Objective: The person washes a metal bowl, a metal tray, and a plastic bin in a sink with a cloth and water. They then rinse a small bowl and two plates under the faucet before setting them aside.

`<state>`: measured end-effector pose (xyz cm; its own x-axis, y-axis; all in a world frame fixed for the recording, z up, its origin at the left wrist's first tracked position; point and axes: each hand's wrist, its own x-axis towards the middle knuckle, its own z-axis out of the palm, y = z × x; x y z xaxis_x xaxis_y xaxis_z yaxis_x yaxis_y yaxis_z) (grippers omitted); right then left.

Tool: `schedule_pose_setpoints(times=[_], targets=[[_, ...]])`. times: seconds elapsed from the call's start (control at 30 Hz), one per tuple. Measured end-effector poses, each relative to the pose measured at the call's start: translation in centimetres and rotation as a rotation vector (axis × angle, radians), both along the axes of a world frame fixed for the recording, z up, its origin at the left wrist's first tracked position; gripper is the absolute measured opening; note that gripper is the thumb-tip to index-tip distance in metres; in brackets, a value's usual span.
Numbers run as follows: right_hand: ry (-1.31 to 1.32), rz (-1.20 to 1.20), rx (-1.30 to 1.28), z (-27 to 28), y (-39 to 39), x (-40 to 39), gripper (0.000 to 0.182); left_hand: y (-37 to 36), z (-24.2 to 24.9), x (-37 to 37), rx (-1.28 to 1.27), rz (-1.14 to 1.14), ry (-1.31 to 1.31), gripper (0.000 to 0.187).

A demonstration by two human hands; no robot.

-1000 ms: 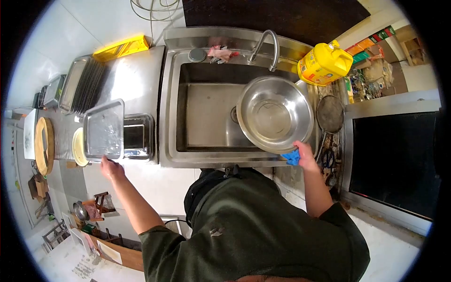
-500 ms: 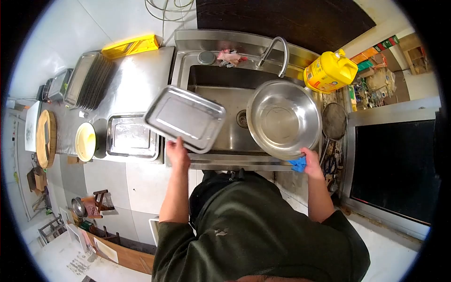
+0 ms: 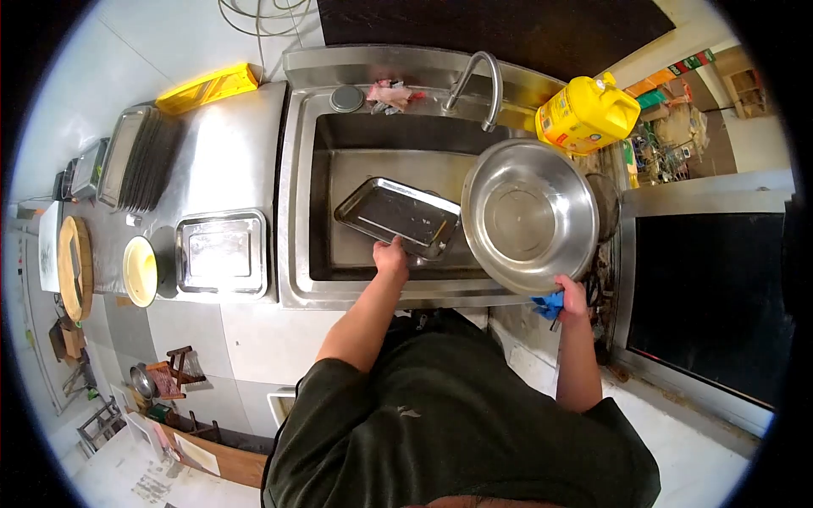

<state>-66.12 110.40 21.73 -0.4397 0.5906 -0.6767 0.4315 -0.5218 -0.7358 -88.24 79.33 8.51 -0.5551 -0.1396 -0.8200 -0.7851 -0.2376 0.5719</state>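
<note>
My left hand (image 3: 391,258) grips the near edge of a rectangular metal tray (image 3: 398,213), fingers closed round its rim. This tray is tilted and overlaps the inside of the stainless steel sink (image 3: 296,269). At the sink's right end a large round metal basin (image 3: 518,218) leans at an angle, and my right hand (image 3: 572,296) is closed on its near rim. Bunched blue material (image 3: 549,305) pokes out beside those fingers, under the rim. Another metal tray (image 3: 222,254) lies flat on the counter left of the sink.
A yellow jug (image 3: 586,114) stands behind the basin, right of the curved faucet (image 3: 495,85). Crumpled pink and grey cloth (image 3: 391,95) rests on the back ledge. Farther left are a cream bowl (image 3: 141,271), a stack of trays (image 3: 140,161) and a round wooden board (image 3: 76,262).
My left hand has carried the tray rightward over the sink basin, and its tilt has changed. The round basin sits farther right in view, still held by my right hand. The view has shifted slightly.
</note>
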Motion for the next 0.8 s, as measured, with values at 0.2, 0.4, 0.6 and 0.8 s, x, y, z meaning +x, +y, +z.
schedule_pose_setpoints(times=[0.2,0.4,0.6,0.8], targets=[[-0.075,-0.002,-0.082,0.7,0.4,-0.5,0.037,4.0,-5.0,-0.6,0.137,0.114,-0.136,0.029],[-0.089,0.050,-0.064,1.6,1.2,-1.6,0.039,5.5,-8.6,-1.2,0.335,-0.005,-0.264,0.033],[-0.073,0.079,-0.080,0.3,1.6,-3.1,0.037,5.4,-4.7,-1.5,0.485,-0.320,-0.109,0.049],[-0.155,0.130,0.024,-0.5,0.1,-5.0,0.022,1.4,3.0,-2.1,0.614,-0.298,-0.040,0.058]])
